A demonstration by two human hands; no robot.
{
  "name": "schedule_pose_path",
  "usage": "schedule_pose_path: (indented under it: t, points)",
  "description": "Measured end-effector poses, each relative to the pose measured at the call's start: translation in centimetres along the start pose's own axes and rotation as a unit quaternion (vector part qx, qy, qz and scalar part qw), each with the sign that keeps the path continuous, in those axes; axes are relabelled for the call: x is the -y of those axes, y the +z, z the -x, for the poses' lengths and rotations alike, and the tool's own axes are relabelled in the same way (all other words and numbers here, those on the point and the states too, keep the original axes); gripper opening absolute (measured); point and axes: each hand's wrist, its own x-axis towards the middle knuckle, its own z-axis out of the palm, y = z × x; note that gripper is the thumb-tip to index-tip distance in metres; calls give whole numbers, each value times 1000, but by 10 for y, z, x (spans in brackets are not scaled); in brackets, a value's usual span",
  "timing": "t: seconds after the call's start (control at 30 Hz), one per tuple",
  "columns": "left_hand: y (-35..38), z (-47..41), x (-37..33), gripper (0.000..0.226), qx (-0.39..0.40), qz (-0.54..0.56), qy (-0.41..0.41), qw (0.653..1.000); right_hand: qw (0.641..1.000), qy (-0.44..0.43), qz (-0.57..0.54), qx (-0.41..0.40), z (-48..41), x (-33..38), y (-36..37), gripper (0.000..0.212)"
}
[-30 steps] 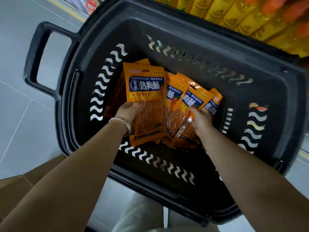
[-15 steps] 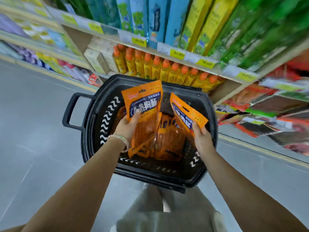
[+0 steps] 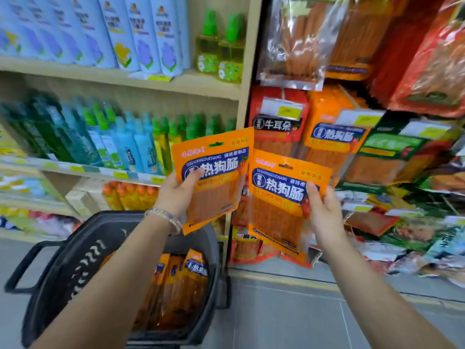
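Evidently light and floppy, the left packet [image 3: 214, 177] was pinched edgewise by the left hand [image 3: 178, 191], the right packet [image 3: 279, 205] by the right hand [image 3: 325, 212] — both raised before the snack rack [image 3: 336, 138]. A hold nearer the stiff top seal was judged surer.

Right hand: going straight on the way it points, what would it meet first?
Probably the red hanging packet, with the orange packet that the right hand holds touching it first; depth is unclear.

Head view; forward, near shelves [image 3: 120, 81]
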Motion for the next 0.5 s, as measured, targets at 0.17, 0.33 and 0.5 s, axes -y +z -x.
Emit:
schedule_pose_path:
  t: [0.17, 0.33, 0.5]
  points:
    - [74, 15, -68, 34, -10, 33, 62, 997, 996, -65, 20, -53, -40, 40, -98, 25]
    - [125, 14, -126, 11, 22, 120, 120, 985, 988, -105, 13, -113, -93, 87, -161, 27]
    - [154, -6, -169, 16, 59, 145, 133, 979, 979, -130, -49, -146, -147, 129, -186, 21]
